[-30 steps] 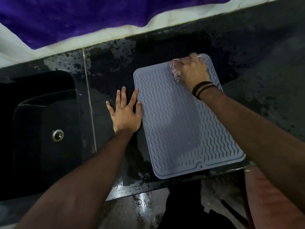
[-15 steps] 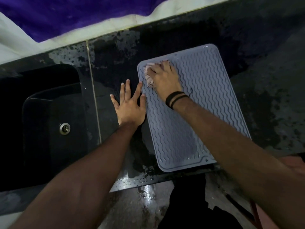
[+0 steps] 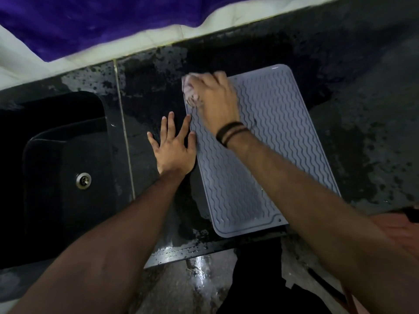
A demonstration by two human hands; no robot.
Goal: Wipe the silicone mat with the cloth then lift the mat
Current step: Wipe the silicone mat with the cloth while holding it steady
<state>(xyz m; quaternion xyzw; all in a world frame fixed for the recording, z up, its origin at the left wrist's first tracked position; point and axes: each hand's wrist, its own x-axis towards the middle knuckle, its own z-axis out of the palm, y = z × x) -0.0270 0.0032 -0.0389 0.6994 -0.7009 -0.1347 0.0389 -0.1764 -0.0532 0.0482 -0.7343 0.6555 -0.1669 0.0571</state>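
Observation:
A grey silicone mat (image 3: 272,141) with a wavy ribbed surface lies flat on the dark wet counter (image 3: 362,132). My right hand (image 3: 215,103) presses a pale, crumpled cloth (image 3: 189,89) onto the mat's far left corner; most of the cloth is hidden under the fingers. My left hand (image 3: 173,148) lies flat with fingers spread on the counter, its thumb and forefinger touching the mat's left edge. My right forearm crosses the lower right part of the mat.
A black sink (image 3: 61,166) with a metal drain (image 3: 83,180) sits to the left of the mat. A pale wall strip and purple fabric (image 3: 90,23) run along the back. The counter's front edge (image 3: 181,254) lies just below the mat, with wet floor beneath.
My right hand with the cloth has swept left across the mat's far end, from the right corner to the left corner. My left hand has stayed at the mat's left edge.

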